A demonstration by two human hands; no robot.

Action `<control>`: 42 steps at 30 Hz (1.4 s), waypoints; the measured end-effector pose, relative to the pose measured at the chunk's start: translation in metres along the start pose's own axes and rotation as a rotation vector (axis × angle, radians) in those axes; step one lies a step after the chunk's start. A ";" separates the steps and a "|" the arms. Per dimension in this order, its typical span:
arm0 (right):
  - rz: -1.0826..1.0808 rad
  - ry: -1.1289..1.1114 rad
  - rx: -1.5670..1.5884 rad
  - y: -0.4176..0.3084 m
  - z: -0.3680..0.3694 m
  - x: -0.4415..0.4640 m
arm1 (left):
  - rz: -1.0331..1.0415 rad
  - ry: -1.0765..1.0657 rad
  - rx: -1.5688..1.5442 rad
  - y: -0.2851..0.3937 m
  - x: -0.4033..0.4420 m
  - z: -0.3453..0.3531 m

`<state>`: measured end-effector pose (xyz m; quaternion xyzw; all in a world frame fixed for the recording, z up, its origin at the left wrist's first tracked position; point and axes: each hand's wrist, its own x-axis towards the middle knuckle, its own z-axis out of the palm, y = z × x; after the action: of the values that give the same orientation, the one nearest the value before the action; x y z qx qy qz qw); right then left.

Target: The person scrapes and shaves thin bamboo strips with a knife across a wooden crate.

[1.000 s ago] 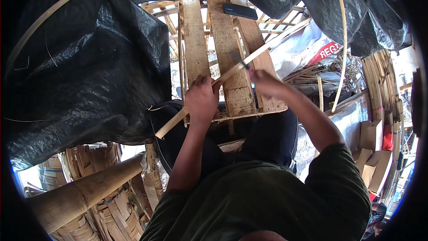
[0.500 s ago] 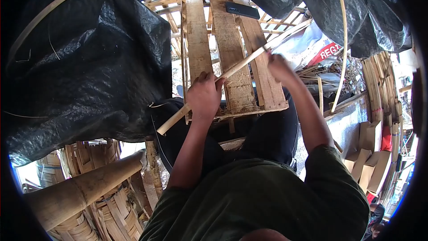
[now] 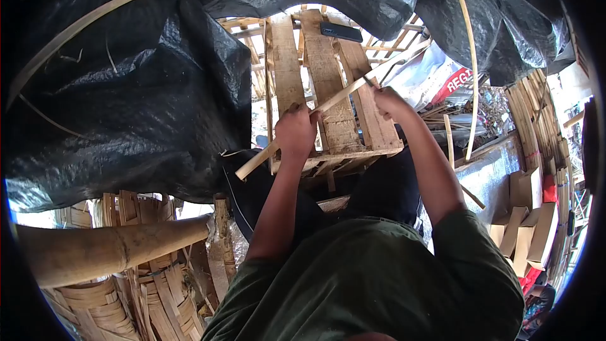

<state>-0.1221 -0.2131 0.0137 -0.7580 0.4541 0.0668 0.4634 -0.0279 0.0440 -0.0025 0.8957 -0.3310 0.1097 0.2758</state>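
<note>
A long pale bamboo strip (image 3: 347,93) lies slantwise over a slatted wooden bench top (image 3: 327,66). My left hand (image 3: 297,129) is closed round the strip toward its lower end, above the bench's near left side. Farther up the strip, my right hand (image 3: 391,103) is closed on a knife (image 3: 368,81). Its dark narrow blade lies at the strip, and its handle is mostly hidden in my fingers. A thin sliver seems to stand off the strip just beyond the blade.
A dark phone (image 3: 341,32) rests at the bench's far end. Black plastic sheeting (image 3: 145,101) hangs at left and across the top. A thick bamboo pole (image 3: 120,249) juts in at lower left. Cardboard boxes (image 3: 524,221) stand at right, below bundled bamboo strips (image 3: 536,113).
The view has shifted, so the bench sits slightly lower in the picture. The knife, blurred before, now shows more sharply at the strip. Both hands keep their hold.
</note>
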 end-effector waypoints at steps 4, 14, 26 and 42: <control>-0.166 0.263 -0.238 -0.007 0.052 -0.028 | 0.000 -0.024 -0.015 0.003 -0.006 -0.006; -0.138 0.215 -0.369 -0.013 0.037 -0.034 | 0.027 0.042 -0.057 -0.005 -0.004 0.004; -0.094 0.009 -0.544 -0.033 0.012 -0.027 | -0.044 0.002 -0.068 0.005 0.000 -0.007; -0.405 -0.119 -0.505 -0.078 -0.072 -0.037 | -0.029 0.087 -0.023 0.018 0.001 -0.001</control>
<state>-0.1078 -0.2323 0.1233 -0.9185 0.2357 0.1279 0.2905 -0.0387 0.0325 0.0060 0.8917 -0.3067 0.1408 0.3017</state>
